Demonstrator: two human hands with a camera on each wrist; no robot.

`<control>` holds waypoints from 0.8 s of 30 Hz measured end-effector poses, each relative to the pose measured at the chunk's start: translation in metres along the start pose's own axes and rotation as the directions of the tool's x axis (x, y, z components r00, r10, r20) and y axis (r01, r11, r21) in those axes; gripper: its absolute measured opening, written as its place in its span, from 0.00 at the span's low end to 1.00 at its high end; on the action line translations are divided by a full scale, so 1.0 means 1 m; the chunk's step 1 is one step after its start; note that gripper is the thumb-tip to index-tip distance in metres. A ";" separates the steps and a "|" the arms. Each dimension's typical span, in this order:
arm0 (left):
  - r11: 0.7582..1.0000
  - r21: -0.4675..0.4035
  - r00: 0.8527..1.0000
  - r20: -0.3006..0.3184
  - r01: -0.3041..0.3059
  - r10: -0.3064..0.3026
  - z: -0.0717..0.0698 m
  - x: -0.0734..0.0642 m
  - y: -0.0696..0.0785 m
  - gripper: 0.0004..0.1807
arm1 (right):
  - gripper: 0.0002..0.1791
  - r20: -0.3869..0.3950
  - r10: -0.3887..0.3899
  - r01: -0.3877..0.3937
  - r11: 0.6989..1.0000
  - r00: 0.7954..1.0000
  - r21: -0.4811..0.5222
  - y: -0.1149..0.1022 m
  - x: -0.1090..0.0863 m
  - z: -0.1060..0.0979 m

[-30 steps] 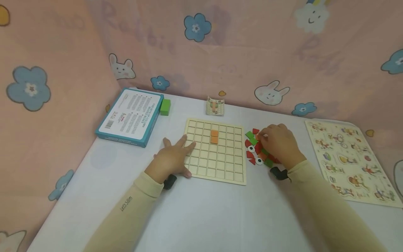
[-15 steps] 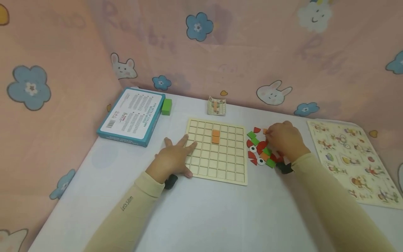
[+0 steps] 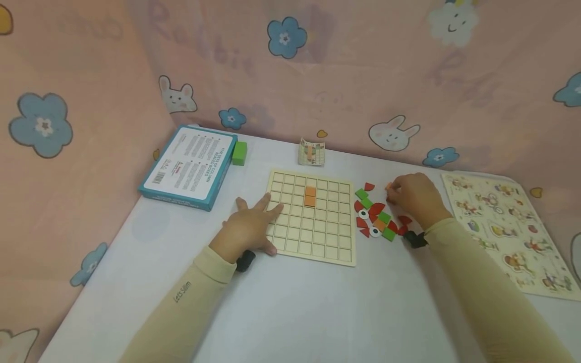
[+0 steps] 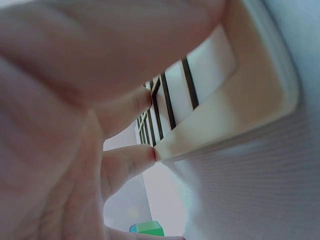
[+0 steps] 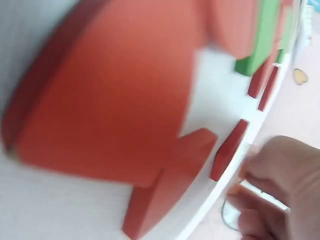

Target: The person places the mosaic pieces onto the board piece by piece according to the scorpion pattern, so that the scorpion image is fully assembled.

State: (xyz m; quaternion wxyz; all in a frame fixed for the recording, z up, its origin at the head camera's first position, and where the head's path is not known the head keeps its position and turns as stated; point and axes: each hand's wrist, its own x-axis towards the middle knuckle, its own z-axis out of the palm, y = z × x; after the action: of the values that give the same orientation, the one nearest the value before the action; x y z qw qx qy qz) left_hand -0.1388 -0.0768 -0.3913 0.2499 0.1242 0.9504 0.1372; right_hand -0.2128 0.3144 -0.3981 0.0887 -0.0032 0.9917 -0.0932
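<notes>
The right hand (image 3: 417,199) has shifted rightward over the last second, coming off the loose pieces towards the tabletop's right side. Its thumb and fingers are closed together, pinching a small flat orange wood-looking piece (image 3: 389,186), mostly hidden; whether it is lifted off the tabletop (image 3: 290,312) I cannot tell. The left hand (image 3: 247,227) has stayed put, fingers spread, gripping nothing, fingertips resting on the left edge of the pale wooden grid board (image 3: 319,226), thumb by its near-left corner.

Beyond the board's right edge lies the scattered cluster of flat red, green and orange pieces (image 3: 380,224), with more of it now uncovered, including a red rounded piece (image 3: 376,208). Two white discs with black centres (image 3: 374,232) lie among them. On the board, the two orange square tiles (image 3: 310,196) sit unchanged near the middle of its far edge, one behind the other. So it seems one piece has been singled out from the cluster, while the grid itself is no fuller.
</notes>
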 end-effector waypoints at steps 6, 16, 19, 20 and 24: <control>1.000 0.011 1.000 0.001 -0.002 0.002 -0.001 0.000 0.001 0.65 | 0.16 -0.101 -0.199 0.201 0.979 0.975 0.014 -0.056 -0.014 -0.001; 0.999 0.032 1.000 -0.002 -0.023 0.023 0.000 0.000 0.000 0.65 | 0.06 -0.159 -0.646 0.618 0.762 0.746 -0.196 -0.149 -0.049 0.029; 0.999 0.044 1.000 0.000 -0.020 0.020 0.001 0.002 -0.001 0.65 | 0.04 -0.144 -0.663 0.620 0.742 0.734 -0.256 -0.156 -0.053 0.034; 0.999 0.050 1.000 0.001 -0.019 0.019 0.001 0.002 -0.001 0.65 | 0.03 -0.135 -0.666 0.621 0.737 0.733 -0.268 -0.158 -0.054 0.036; 0.998 0.056 1.000 0.001 -0.015 0.015 0.001 0.003 -0.003 0.65 | 0.03 -0.105 -0.671 0.618 0.724 0.734 -0.305 -0.159 -0.053 0.040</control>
State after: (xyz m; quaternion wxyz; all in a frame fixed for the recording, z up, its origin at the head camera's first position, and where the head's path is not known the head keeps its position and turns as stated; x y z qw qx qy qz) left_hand -0.1411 -0.0784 -0.3944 0.2455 0.1385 0.9529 0.1123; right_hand -0.1548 0.1520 -0.3981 -0.0548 -0.3508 0.9348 0.0074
